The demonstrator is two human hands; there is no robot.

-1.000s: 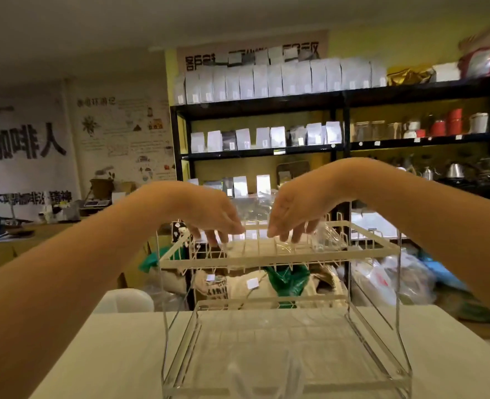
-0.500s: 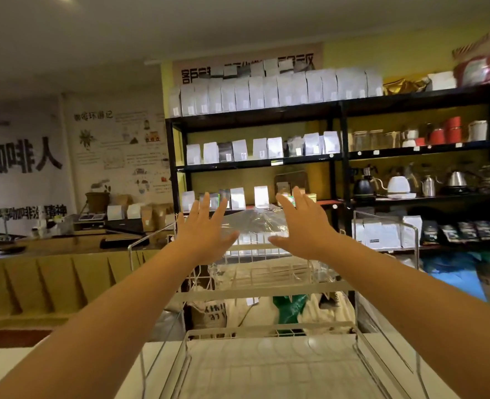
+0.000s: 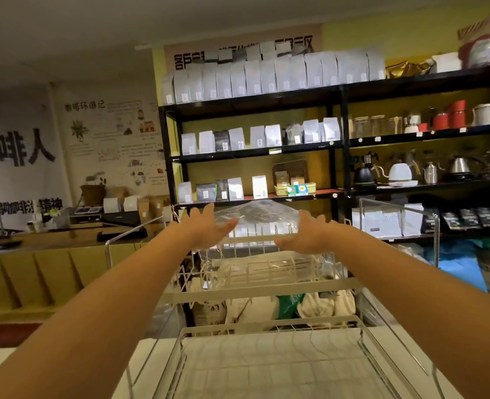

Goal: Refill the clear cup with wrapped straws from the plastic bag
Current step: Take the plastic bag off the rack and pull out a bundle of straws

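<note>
A clear plastic bag (image 3: 256, 216) lies on the upper white wire shelf (image 3: 255, 289) of a clear-sided rack on the table. Pale wrapped straws show faintly through its lower part. My left hand (image 3: 207, 226) is at the bag's left side, fingers spread. My right hand (image 3: 305, 233) is at its right side, fingers also spread, palm turned inward. Both hands flank the bag; neither is closed on it. No clear cup is in view.
The lower wire tray (image 3: 269, 367) of the rack sits close below me. Clear acrylic side panels (image 3: 399, 226) stand on both sides. Behind are black shelves (image 3: 339, 144) with white pouches, kettles and cups, and a wooden counter (image 3: 45, 249) at left.
My view has tilted upward and moved closer. Both hands went from fingers-down over the rack to spread palms on either side of the bag, now a little farther apart.
</note>
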